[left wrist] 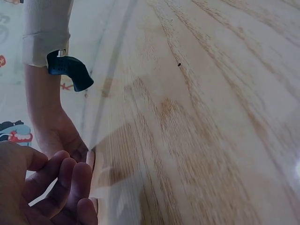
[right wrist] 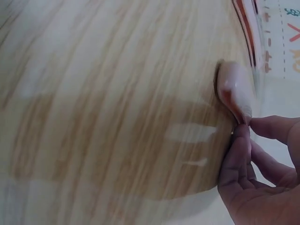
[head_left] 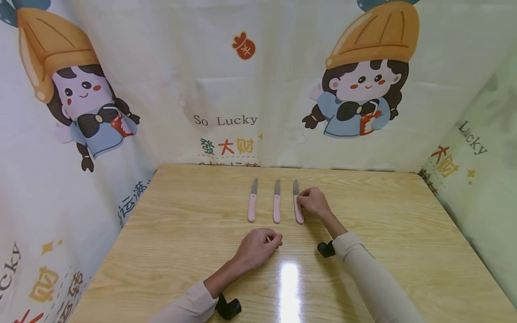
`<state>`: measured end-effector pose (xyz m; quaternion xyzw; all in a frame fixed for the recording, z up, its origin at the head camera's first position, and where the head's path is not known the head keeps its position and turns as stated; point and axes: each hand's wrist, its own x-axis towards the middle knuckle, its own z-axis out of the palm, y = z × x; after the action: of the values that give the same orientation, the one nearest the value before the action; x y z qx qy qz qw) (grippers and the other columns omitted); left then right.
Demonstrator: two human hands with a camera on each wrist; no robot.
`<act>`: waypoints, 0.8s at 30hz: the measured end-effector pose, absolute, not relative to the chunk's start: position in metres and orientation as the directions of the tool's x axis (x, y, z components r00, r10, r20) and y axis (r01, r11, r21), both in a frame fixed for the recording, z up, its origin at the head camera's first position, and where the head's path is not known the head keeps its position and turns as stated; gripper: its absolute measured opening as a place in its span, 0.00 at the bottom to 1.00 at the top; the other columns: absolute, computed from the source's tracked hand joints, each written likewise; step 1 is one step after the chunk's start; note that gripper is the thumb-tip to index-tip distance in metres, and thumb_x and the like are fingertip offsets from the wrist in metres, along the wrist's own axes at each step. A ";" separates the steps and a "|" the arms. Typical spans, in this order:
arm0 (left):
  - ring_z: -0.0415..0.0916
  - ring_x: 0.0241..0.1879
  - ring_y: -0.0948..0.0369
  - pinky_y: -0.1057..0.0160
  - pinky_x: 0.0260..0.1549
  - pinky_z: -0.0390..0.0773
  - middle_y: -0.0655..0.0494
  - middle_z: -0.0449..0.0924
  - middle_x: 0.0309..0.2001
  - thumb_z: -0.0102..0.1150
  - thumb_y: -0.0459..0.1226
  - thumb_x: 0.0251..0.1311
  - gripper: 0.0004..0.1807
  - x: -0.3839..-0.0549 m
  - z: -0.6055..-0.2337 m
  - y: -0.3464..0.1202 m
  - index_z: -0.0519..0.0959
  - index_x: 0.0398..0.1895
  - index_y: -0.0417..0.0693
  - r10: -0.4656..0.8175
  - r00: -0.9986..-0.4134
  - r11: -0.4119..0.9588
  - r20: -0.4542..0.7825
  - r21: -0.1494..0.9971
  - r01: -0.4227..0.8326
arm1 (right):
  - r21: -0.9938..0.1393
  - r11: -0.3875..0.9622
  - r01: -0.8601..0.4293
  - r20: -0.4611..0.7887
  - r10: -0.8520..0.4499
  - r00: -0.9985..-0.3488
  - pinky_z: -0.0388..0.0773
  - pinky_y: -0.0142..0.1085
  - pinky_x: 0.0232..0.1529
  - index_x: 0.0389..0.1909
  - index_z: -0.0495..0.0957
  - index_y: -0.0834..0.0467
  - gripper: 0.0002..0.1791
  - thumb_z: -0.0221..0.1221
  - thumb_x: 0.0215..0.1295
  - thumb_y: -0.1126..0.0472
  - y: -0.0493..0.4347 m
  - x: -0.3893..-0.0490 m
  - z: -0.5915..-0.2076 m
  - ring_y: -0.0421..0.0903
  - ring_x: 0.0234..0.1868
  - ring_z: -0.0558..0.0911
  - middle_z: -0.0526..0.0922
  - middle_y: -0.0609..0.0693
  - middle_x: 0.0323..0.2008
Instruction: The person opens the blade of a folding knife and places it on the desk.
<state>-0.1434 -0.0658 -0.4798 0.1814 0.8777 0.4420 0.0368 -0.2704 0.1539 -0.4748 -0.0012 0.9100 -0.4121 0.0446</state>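
Three small knives with pale pink handles and grey blades lie side by side on the wooden table, blades pointing away: a left knife (head_left: 252, 207), a middle knife (head_left: 276, 208) and a right knife (head_left: 299, 212). My right hand (head_left: 315, 202) pinches the right knife by its handle, near where the blade starts. In the right wrist view, thumb and fingertips meet at the narrow part of that pink handle (right wrist: 233, 86). Holding nothing, my left hand (head_left: 258, 247) hovers low in front of the knives, its fingers loosely curled.
The wooden table (head_left: 181, 251) reaches back to a printed cloth (head_left: 282, 89) with cartoon figures and lettering. More cloth hangs along both sides. A black wrist device (head_left: 228, 308) sits at my left cuff, another (head_left: 326, 249) at my right.
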 end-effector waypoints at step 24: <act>0.69 0.19 0.68 0.65 0.20 0.70 0.65 0.79 0.24 0.51 0.47 0.76 0.17 -0.146 -0.474 -0.074 0.87 0.39 0.50 0.311 -0.948 0.546 0.072 0.802 0.240 | -0.750 0.662 -0.015 -0.023 -0.049 -0.999 0.74 0.38 0.29 0.43 0.82 0.68 0.13 0.55 0.72 0.62 0.158 -0.263 -0.481 0.48 0.29 0.79 0.83 0.54 0.30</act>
<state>-0.1457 -0.0741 -0.4744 0.1569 0.8785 0.4496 0.0395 -0.2626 0.1575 -0.4808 -0.0176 0.9112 -0.4110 0.0205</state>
